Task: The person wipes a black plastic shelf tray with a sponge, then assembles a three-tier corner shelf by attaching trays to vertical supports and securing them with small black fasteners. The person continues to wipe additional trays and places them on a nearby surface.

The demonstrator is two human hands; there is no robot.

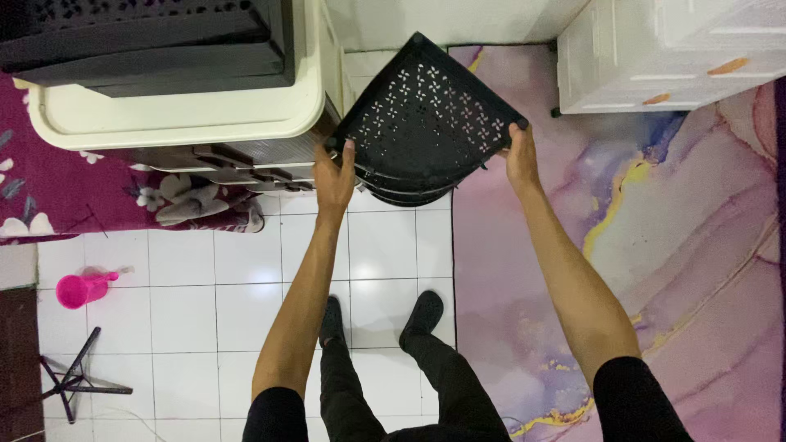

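- Black-sleeved upper arms sit nearest the lens; bare forearms run from them up to a black perforated panel (426, 115) held out in front of the body.
- Left hand (334, 182): fingers curled around the panel's left corner, thumb laid up along its edge, closed on the plastic.
- Right hand (520, 155): fingers wrapped over the right corner, likewise gripping.
- Position of the panel: it spans the gap between both sets of fingertips, turned diamond-wise, one corner pointing away from the body; further dark curved pieces hang just beneath it, below the fingers.
- Left of the left fingers: a cream shelf frame (176, 119) with a black panel already seated in it, standing over a floral maroon cloth (90, 196).
- Beyond the right fingers: a white drawer unit (663, 57) on a marbled purple mat (655, 245).
- Below the hands: white tiled floor (196, 278), black shoes (424, 313), a pink cup (80, 289) and a small black stand (74, 383).
- Step judged: the panel is carried two-handed beside the frame; the next move would call for level alignment of its corners.
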